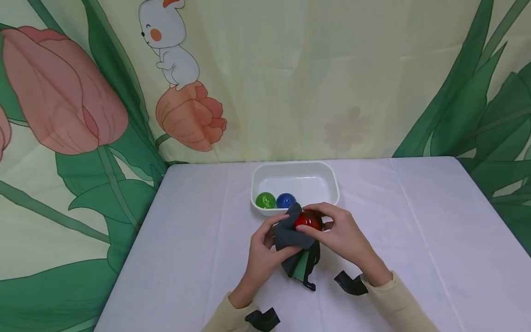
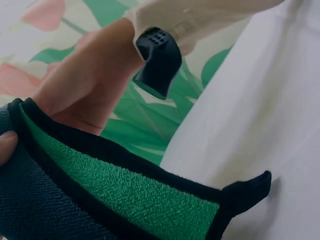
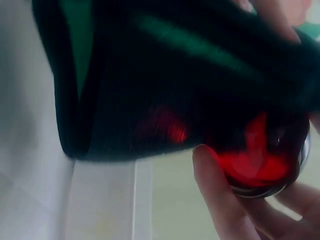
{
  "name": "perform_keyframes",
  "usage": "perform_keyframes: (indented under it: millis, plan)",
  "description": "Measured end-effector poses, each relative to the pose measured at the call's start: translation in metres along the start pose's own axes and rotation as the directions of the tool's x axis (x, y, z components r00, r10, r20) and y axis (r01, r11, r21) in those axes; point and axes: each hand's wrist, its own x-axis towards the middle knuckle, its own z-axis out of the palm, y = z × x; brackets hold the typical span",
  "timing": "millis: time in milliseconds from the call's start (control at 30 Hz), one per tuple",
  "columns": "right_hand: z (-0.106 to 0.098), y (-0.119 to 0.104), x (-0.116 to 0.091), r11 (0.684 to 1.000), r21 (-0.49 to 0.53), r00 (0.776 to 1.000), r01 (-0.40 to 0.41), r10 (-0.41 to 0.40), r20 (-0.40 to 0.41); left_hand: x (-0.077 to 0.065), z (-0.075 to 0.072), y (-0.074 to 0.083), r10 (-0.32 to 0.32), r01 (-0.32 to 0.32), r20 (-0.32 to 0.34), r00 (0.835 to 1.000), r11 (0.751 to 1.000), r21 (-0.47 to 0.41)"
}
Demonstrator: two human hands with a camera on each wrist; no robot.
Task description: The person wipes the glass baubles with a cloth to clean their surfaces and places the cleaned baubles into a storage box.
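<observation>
A dark grey-blue cloth (image 1: 286, 235) with a green towelling side (image 2: 130, 190) and black edging is folded between the hands, above the table. My left hand (image 1: 262, 256) grips its left side between thumb and fingers. A glossy, see-through red ball (image 1: 309, 221) is held by my right hand (image 1: 348, 237), thumb in front and fingers behind, with the cloth against its left side. In the right wrist view the cloth (image 3: 115, 115) covers the upper part of the ball (image 3: 260, 167), and the right hand's fingers (image 3: 215, 192) hold it from below.
Behind the hands stands a white tray (image 1: 296, 165) holding a green ball (image 1: 265, 200) and a blue ball (image 1: 286, 200) along its front side. A white cloth covers the table (image 1: 186, 244). A printed flower curtain (image 1: 290, 92) hangs beyond the back edge.
</observation>
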Motion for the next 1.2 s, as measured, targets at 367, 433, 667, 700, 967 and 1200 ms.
perform_keyframes:
  millis: [367,433,667,700,967,1200]
  plan:
    - [0.001,-0.009,0.002,0.99,0.106,0.996,-0.091,0.091,0.005,0.004,0.01,0.001,0.008,-0.009,-0.053,0.999,1.0,-0.023]
    - [0.0,-0.01,0.001,0.987,0.146,0.997,-0.069,0.064,0.033,0.006,0.009,0.003,-0.008,0.005,-0.067,0.998,0.999,-0.049]
    - [-0.011,-0.002,-0.003,0.937,0.349,0.98,0.027,-0.093,0.174,0.007,0.004,0.01,-0.09,0.076,-0.1,0.991,0.988,-0.137]
    - [-0.013,-0.001,-0.003,0.926,0.376,0.975,0.036,-0.115,0.19,0.007,0.004,0.01,-0.095,0.08,-0.104,0.99,0.986,-0.144]
    - [-0.012,0.006,-0.002,0.912,0.371,0.953,0.175,-0.251,0.168,0.009,0.001,0.014,-0.102,0.084,-0.101,0.99,0.982,-0.166]
    - [-0.009,0.005,-0.005,0.923,0.2,0.937,0.328,-0.345,0.056,0.008,-0.005,0.016,-0.04,0.032,-0.045,0.998,0.986,-0.166]
